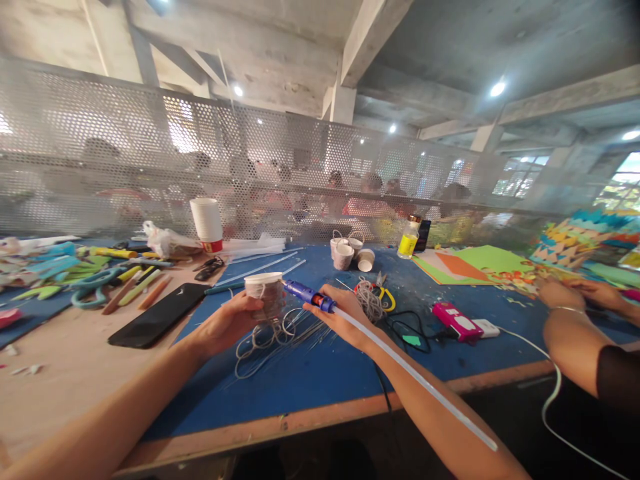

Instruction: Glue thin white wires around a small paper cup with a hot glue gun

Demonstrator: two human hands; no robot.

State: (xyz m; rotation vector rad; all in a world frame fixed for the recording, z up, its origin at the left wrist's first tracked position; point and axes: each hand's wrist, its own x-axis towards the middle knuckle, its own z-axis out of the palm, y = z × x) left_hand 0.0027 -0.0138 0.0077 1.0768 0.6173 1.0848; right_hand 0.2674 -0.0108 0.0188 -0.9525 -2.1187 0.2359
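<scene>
My left hand [233, 321] is wrapped around a white paper cup [265, 287] whose lower part is wound with grey cord. In my right hand [345, 317] is a blue hot glue gun [307, 295], its nozzle close to the cup's right side; whether it touches I cannot tell. A long translucent glue stick [415, 380] sticks out of the gun's back and runs over my right forearm. Loose loops of grey cord [250, 353] lie below the cup. A tangled bundle of cord [371, 299] rests just beyond my right hand, by yellow-handled scissors [387, 301].
Several small cord-wrapped cups [343, 256] stand farther back. A paper cup stack [206, 223], a black phone [157, 317] and scissors [93, 287] are at left. A pink power strip [457, 322], a yellow-labelled bottle [409, 239] and another person's hands [565, 293] are at right.
</scene>
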